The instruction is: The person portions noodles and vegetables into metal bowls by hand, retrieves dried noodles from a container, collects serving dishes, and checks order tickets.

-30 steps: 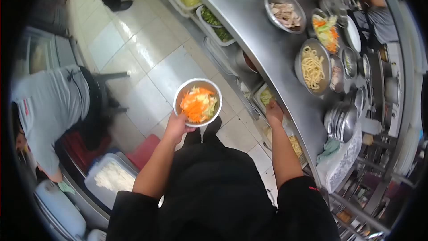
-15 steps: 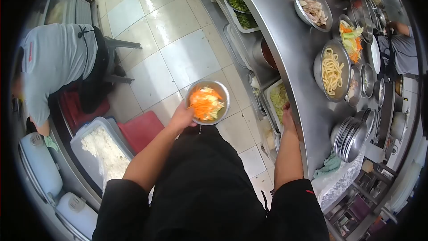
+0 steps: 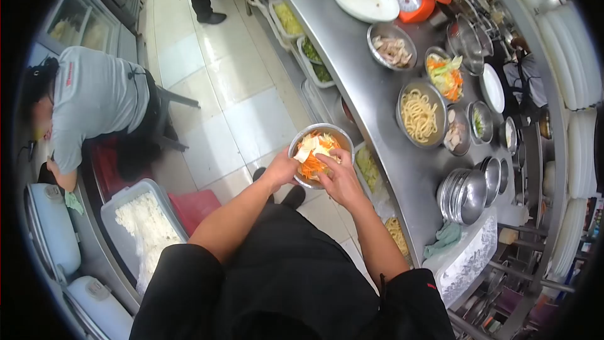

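Observation:
My left hand (image 3: 282, 170) grips the rim of a round metal bowl (image 3: 346, 139) from its left side. Inside are orange carrot shreds (image 3: 309, 168) and pale cabbage pieces (image 3: 307, 147). My right hand (image 3: 341, 179) reaches over the bowl's right rim, fingers apart and touching the vegetables. The bowl is held in the air above the floor, beside the steel counter. Below the counter edge, a tub of pale green shredded vegetable (image 3: 367, 167) is partly covered by my right arm.
On the steel counter (image 3: 327, 44) stand a bowl of noodles (image 3: 418, 115), a bowl of raw meat (image 3: 392, 51), a vegetable bowl (image 3: 445, 77), stacked metal bowls (image 3: 462, 195) and an orange scale (image 3: 412, 3). At left, a person in grey (image 3: 104, 88) bends near a tub of white shreds (image 3: 143, 217).
My right hand has come from the tub under the counter into the bowl, and pale cabbage now lies on the carrot. The bowl has moved slightly right. The view has shifted.

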Available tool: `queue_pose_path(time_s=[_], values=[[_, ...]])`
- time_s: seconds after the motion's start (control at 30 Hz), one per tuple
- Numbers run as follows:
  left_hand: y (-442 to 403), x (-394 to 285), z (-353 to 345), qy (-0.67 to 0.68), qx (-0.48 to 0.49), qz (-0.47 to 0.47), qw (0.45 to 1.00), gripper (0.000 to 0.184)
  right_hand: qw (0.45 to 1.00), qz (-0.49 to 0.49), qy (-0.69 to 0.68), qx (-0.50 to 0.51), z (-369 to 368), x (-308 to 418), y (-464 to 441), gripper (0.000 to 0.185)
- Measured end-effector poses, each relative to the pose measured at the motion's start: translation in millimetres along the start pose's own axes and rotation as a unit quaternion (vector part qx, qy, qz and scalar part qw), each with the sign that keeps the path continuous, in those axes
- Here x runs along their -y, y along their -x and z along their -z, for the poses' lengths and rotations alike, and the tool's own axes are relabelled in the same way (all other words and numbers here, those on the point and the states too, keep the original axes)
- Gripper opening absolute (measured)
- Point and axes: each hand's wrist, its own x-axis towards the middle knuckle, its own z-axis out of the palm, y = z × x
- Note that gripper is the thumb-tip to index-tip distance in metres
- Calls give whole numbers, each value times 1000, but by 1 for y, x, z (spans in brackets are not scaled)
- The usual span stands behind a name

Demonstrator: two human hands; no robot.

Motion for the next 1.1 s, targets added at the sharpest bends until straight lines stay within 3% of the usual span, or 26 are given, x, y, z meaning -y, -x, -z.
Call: queue_pose_path(time_s=[0.1, 0.17, 0.2, 0.27, 0.37, 0.47, 0.6, 0.8, 0.93, 1.0, 1.1], values=[[8, -17, 5, -5, 9, -9, 1000, 50, 995, 22, -32, -90, 24, 20, -14, 37], [22, -37, 7, 29, 2, -22, 999, 48, 967, -103, -197, -126, 36, 29, -37, 36], [23, -38, 11, 48, 1, -35, 998, 47, 944, -119, -268, -152, 43, 29, -53, 39], [26, -53, 22, 74, -6, -47, 996, 47, 884, -181, -386, -192, 69, 43, -92, 46], [26, -91, 38, 82, -23, -97, 992, 48, 751, -246, -556, -260, 80, 16, -159, 49], [20, -140, 58, 53, -27, -155, 986, 51, 608, -316, -638, -352, 89, -12, -218, 48], [-6, -197, 88, 23, -18, -196, 980, 55, 619, -289, -578, -447, 79, -37, -246, 49], [-64, -256, 109, -24, 72, -149, 986, 53, 635, -253, -611, -400, 102, -4, -223, 22], [-95, -287, 71, -48, 179, -156, 970, 50, 650, -241, -607, -389, 117, 43, -206, 18], [-122, -287, 37, -7, 194, -96, 976, 45, 649, -248, -598, -400, 115, 51, -207, 18], [-152, -284, -5, -8, 249, -84, 965, 47, 675, -317, -554, -369, 117, 49, -203, 21]])
